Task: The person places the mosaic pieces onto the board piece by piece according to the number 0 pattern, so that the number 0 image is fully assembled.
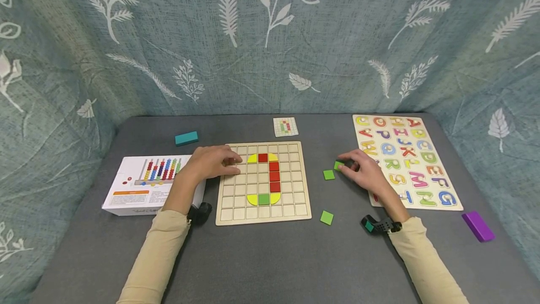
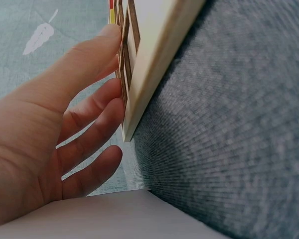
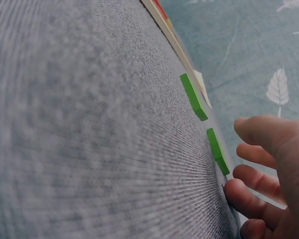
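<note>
At the left edge of a wooden grid board [image 1: 297, 186], my left hand [image 1: 211, 163] has its fingertips over the outer cells, fingers loosely bent. In the left wrist view the fingers [image 2: 97, 119] lie along the board's face and grip nothing. Yellow curved pieces [image 1: 252, 199], red squares [image 1: 274, 176] and one green square [image 1: 263, 199] sit on the grid. My right hand [image 1: 364, 170] reaches to a green square tile [image 1: 338, 165], fingertips right beside it. In the right wrist view, thumb and fingers are spread apart. A second green tile [image 1: 329, 174] lies just left of it.
Another green tile [image 1: 326, 217] lies nearer me. Behind the board is a small pattern card [image 1: 285, 126]. A letter board [image 1: 409, 163] lies under the right forearm, a purple block [image 1: 478, 226] beyond it. At left are a white box [image 1: 126, 186] and a teal block [image 1: 186, 138].
</note>
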Available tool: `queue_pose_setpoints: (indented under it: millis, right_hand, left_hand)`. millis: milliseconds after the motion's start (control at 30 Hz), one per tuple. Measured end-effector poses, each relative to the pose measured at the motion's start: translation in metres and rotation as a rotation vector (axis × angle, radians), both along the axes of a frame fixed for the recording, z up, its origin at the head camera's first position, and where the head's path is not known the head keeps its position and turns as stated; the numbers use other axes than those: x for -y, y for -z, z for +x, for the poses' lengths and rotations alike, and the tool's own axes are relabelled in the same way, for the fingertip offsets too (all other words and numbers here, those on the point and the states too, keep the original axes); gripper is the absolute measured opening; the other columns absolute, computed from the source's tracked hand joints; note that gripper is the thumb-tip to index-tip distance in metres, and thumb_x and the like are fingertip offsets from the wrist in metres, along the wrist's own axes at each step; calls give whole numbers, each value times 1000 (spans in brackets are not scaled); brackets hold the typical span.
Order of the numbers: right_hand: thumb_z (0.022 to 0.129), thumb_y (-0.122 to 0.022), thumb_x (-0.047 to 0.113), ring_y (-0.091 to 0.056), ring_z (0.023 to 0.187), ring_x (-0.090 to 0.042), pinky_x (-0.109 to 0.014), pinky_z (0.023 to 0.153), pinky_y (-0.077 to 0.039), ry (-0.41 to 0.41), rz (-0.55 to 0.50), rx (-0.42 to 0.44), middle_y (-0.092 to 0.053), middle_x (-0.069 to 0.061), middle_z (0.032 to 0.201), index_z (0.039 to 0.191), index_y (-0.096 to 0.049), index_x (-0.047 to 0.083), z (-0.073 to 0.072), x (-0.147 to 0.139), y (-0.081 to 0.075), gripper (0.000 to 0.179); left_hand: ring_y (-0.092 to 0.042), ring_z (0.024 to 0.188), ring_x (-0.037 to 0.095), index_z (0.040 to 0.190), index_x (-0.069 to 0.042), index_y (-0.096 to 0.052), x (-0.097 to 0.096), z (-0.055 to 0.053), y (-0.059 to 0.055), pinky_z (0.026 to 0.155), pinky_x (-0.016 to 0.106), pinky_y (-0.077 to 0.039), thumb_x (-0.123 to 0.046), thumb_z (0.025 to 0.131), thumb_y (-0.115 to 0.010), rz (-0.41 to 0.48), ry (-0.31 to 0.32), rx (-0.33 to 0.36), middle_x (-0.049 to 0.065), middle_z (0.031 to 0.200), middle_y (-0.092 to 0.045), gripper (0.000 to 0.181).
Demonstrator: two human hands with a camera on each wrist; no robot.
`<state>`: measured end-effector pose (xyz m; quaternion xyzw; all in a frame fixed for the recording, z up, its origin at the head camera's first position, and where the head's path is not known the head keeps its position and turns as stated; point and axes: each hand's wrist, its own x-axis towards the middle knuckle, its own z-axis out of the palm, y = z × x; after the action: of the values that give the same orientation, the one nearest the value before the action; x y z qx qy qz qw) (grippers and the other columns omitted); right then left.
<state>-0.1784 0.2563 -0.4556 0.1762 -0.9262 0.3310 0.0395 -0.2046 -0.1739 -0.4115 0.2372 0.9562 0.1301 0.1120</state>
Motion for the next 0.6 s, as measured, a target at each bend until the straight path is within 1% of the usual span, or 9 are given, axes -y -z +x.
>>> queue_pose_setpoints:
  millis: [167,400,600]
  right_hand:
    - [90,-69,20,-52,73,-9,-27,65,-41,-8,17,7,-61,-12,107,117,-68,7,-1,0,0,29]
    - [90,-70,20,-50,71,-9,-26,63,-40,-22,38,8,-60,-11,105,117,-68,8,-2,0,0,30]
    - [89,-70,19,-48,70,-7,-26,63,-39,-39,58,6,-60,-10,102,117,-69,7,-1,0,2,31]
  left_hand:
    - [-59,86,8,115,-30,-72,1,0,-1,72,32,-40,-44,84,-72,2,3,-14,-10,97,-66,34]
    - [-59,86,9,115,-28,-72,0,0,-2,73,33,-40,-43,84,-73,2,-2,-12,-9,98,-67,34]
    - [-60,89,8,115,-29,-72,0,0,-2,74,33,-41,-44,85,-72,0,2,-5,-10,100,-67,34]
